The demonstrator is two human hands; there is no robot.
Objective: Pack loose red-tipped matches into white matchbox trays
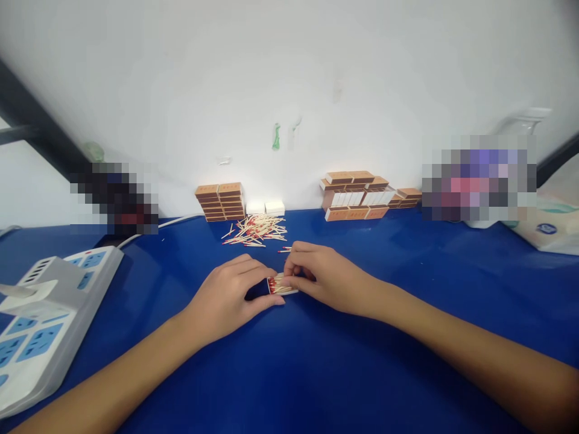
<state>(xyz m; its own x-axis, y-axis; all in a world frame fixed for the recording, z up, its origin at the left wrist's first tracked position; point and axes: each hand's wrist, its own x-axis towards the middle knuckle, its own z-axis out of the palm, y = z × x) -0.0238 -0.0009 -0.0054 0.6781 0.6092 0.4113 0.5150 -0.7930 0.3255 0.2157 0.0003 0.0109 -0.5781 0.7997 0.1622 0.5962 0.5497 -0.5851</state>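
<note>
At nine o'clock sits a power strip. Centrally, our left hand pinches a match tray; our right hand's fingertips bunch over it, pinch unclear. Loose matches lie at eleven, a tissue pack near three, logo unreadable, matchbox stacks at eleven and one.

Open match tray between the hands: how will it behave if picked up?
The match tray is likely light, being small and shallow. Its matches lie uncovered, so tilting would probably spill some. The thin rim might flex if squeezed.
</note>
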